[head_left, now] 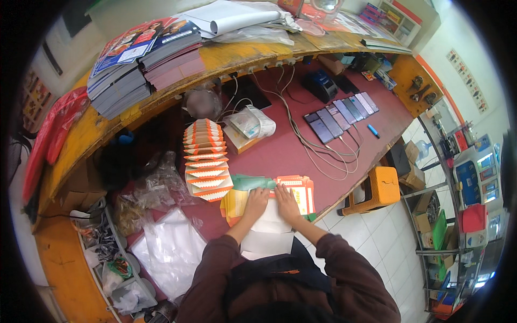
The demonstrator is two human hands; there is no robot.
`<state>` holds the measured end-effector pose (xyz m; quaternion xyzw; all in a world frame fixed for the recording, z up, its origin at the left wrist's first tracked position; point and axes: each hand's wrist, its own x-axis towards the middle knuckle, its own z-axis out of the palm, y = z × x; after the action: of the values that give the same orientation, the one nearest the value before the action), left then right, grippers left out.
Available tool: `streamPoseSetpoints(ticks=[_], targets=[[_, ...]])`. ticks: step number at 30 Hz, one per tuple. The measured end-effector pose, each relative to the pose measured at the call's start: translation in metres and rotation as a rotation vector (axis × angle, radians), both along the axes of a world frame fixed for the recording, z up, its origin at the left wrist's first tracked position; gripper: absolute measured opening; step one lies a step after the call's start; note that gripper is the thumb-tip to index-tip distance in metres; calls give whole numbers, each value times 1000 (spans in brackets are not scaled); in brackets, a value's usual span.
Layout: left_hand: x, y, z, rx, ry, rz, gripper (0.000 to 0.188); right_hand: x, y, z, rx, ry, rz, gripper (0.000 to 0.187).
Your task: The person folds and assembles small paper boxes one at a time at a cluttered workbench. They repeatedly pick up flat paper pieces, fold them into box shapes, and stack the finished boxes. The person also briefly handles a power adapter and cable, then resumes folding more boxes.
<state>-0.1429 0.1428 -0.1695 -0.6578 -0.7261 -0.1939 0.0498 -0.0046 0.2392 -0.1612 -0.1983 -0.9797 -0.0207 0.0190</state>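
Note:
At the table's near edge, my left hand (257,202) and my right hand (287,203) lie side by side, fingers stretched forward. Both press on a white sheet of card (270,222) whose creased lower part hangs toward my lap. Orange-and-white printed card (305,194) shows beyond my right hand, and yellow card (233,204) sticks out beside my left. A green piece (249,182) lies just past the fingertips. To the left stands a row of nested, folded orange-and-white paper boxes (208,161), open side up. Whatever lies under my palms is hidden.
Several phones (342,116) lie on the red tabletop (274,145), with white cables trailing nearby. Clear plastic bags (171,250) cover the left side. Stacked magazines (116,86) sit on the raised wooden shelf (231,58). A yellow stool (377,188) stands at right.

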Motion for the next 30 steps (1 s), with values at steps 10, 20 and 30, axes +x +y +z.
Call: streamPoseSetpoints(ticks=[10,20,30], targets=[[17,0,18,-66,-170,80,35,9,-16,29,-432,45,-62,67],[-31,53,58,-696,-430,-37,66,-6,33,48,-630,155,-83,20],[0,0,74,-422,-340,92,50,-8,55,39,-731,-164,-9,48]])
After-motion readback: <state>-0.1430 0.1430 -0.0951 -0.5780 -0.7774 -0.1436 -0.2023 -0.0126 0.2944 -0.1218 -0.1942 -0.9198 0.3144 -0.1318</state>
